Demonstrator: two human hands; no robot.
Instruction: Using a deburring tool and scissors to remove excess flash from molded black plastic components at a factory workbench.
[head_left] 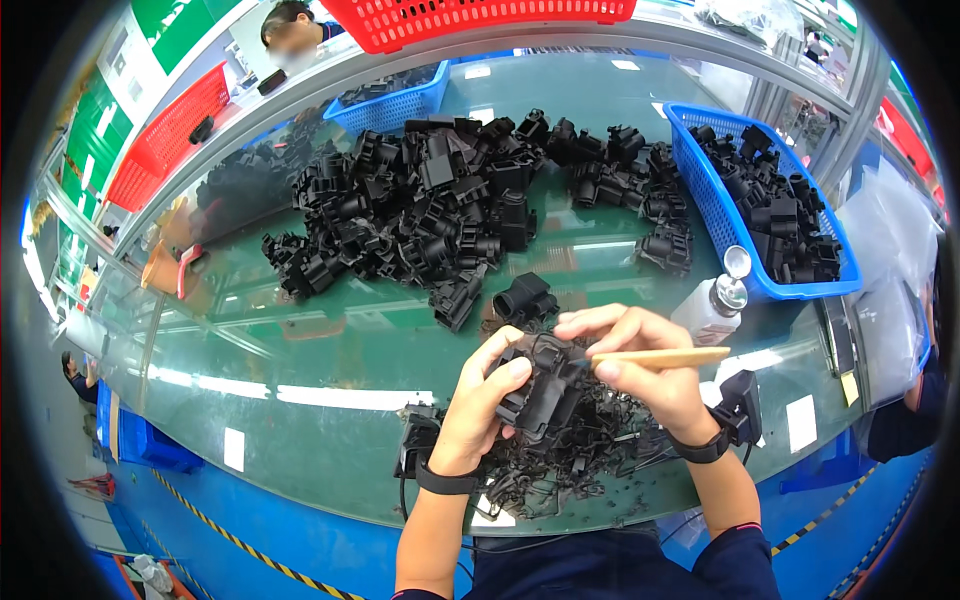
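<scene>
The left hand (482, 400) grips a black plastic housing (545, 390), thumb on top, fingers curled round its left side; the right hand (648, 362) pinches a slim tool with a light wooden handle (685, 357), its tip right at the housing's right side. And directly beneath both hands, a tangle of thin black scraps (600, 450) crowds the surface (330, 345)! Just beyond the hands sits a loose black housing (525, 298), the nearest obstacle on the far side. Past that rises a big heap of similar black parts (420, 210), trailing off to the right. A pale bottle with a metal top (713, 308) stands beyond the right hand, on its right. The gripped housing is tilted, held above the scraps, its long axis running roughly from near-left to far-right, an open hollow showing toward the camera. Out to containers: beyond the bottle, a blue basket (712, 215) loaded with black parts; far past the heap, another blue basket (400, 108), black pieces inside it too.
</scene>
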